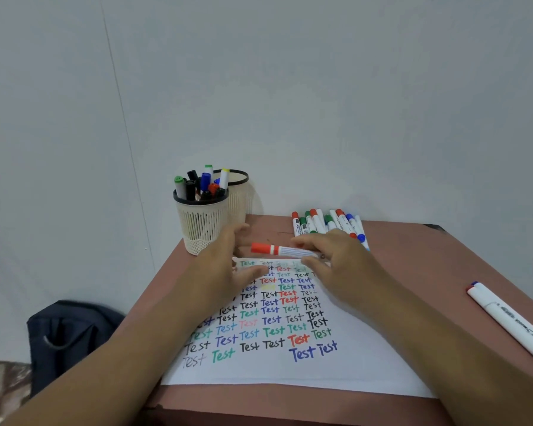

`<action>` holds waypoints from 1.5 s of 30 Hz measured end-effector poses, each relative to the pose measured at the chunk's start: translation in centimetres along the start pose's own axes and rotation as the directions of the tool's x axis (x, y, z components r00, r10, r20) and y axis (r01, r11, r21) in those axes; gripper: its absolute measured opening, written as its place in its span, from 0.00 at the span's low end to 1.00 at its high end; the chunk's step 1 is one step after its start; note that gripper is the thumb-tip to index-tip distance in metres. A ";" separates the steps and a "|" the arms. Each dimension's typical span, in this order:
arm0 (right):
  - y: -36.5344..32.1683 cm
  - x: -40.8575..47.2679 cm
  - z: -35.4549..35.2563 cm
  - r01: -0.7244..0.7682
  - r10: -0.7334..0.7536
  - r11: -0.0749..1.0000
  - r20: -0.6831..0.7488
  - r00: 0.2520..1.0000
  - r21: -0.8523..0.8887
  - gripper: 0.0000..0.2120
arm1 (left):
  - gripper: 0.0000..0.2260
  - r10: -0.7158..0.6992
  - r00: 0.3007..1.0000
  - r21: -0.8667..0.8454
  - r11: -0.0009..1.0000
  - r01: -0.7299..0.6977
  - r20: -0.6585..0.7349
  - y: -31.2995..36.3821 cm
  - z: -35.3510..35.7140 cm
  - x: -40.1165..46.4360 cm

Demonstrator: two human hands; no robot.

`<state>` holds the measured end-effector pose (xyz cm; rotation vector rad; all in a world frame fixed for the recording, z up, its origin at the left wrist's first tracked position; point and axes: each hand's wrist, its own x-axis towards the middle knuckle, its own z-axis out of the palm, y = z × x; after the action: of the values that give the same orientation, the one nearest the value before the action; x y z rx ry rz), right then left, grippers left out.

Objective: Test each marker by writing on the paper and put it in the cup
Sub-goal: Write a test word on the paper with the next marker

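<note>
One head-worn wide-angle camera looked forward and down, close over the surface [413,272] in the lower frame, wall [290,87] filling the upper.

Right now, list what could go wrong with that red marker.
1. The right hand holds only the tail of the red-capped marker; uncapping with the open left hand could make it slip onto the paper.
2. The front cup looks crowded, so adding a marker may jam or tip it.

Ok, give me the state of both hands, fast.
Left hand: open, fingers spread, holding nothing.
Right hand: holding the capped red-and-white marker by its barrel.
</note>
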<state>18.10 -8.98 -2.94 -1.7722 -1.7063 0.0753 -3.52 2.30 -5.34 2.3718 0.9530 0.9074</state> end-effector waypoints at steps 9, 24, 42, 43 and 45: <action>-3.5 4.4 -2.1 0.089 -0.090 0.996 -0.028 0.996 -0.032 0.44 | 0.09 -0.074 0.996 0.225 0.971 0.085 -0.056 -0.9 0.4 0.8; -10.9 14.7 2.3 0.201 -0.030 0.848 -0.335 0.942 0.490 0.36 | 0.10 -0.218 0.965 0.119 0.965 0.236 -0.142 -2.1 0.6 1.5; -7.1 13.6 5.1 0.268 -0.235 0.948 -0.192 0.953 0.172 0.19 | 0.10 -0.160 0.980 0.151 0.973 0.177 -0.119 -2.2 0.5 1.4; -6.6 13.3 4.4 0.247 -0.214 0.952 -0.187 0.959 0.180 0.19 | 0.11 -0.157 0.980 0.152 0.973 0.174 -0.119 -2.1 0.4 1.3; -5.0 13.0 2.8 0.166 -0.160 0.984 -0.089 0.983 0.065 0.18 | 0.11 -0.142 0.984 0.166 0.973 0.159 -0.112 -1.9 0.3 1.3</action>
<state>14.28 3.57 2.47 -1.5554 -1.7593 -0.0086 -3.49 4.49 -6.15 2.3745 1.2810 0.9238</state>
